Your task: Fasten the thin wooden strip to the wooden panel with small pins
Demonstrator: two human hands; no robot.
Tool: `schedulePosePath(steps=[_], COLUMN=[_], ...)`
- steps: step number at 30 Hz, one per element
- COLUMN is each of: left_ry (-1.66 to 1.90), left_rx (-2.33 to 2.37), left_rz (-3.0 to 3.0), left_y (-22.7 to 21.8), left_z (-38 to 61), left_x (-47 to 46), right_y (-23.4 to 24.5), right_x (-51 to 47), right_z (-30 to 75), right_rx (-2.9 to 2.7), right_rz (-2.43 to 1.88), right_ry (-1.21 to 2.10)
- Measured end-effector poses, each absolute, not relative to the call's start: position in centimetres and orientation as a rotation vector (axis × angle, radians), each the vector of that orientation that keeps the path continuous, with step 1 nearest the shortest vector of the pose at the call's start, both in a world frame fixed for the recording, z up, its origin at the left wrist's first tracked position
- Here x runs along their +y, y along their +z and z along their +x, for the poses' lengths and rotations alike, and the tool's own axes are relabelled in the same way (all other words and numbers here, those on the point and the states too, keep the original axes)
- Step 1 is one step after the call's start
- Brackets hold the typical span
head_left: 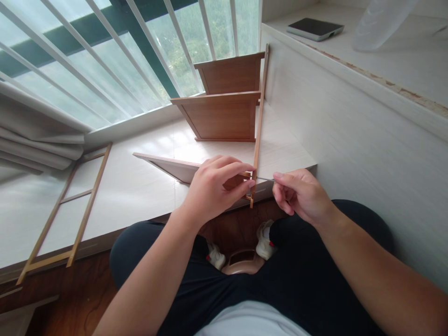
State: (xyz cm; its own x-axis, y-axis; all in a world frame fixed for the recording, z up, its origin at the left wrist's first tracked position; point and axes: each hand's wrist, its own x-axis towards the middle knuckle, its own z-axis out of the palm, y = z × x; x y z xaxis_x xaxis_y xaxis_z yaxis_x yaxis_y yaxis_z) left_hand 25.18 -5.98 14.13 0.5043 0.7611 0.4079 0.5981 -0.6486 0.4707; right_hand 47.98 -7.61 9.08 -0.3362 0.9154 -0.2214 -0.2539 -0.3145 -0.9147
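Note:
A wooden shelf unit lies on its side on the white ledge, with a long side rail (260, 126) running from near me toward the window. Brown panels stand out leftward from the rail: a far panel (231, 77), a middle panel (220, 119) and a near panel (171, 165). My left hand (213, 186) pinches the rail's near end between thumb and fingers. From the other side, my right hand (303, 193) grips a thin metal rod (265, 178), its tip meeting the rail. The rod's other end is hidden inside my closed fingers.
A wooden ladder-like frame (89, 200) leans across the ledge (140, 200) at left. Behind it hang a grey curtain (35, 126) and a barred window (140, 56). On the right counter (402, 60) are a dark phone-like device (315, 29) and a translucent bottle (381, 23).

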Motion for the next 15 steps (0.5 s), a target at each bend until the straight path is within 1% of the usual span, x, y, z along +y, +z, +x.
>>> schedulePosePath(steps=[5, 8, 11, 15], left_ry=[0.869, 0.869, 0.872, 0.87], left_rx=[1.157, 1.158, 1.152, 1.155], left_rz=[2.488, 2.482, 2.482, 2.481], left_y=[14.1, 14.1, 14.0, 14.1], left_z=[25.2, 25.2, 25.2, 25.2], left_x=[-5.9, -5.9, -5.9, -5.9], right_y=[9.1, 8.7, 8.3, 8.0], right_x=[-7.5, -7.5, -7.6, -7.3], right_z=[48.6, 48.9, 49.1, 49.7], right_rx=[-1.015, -1.101, -1.409, -1.853], right_rz=[-0.972, -1.003, -1.067, -0.991], right_ry=[1.86, 1.78, 1.454, 0.842])
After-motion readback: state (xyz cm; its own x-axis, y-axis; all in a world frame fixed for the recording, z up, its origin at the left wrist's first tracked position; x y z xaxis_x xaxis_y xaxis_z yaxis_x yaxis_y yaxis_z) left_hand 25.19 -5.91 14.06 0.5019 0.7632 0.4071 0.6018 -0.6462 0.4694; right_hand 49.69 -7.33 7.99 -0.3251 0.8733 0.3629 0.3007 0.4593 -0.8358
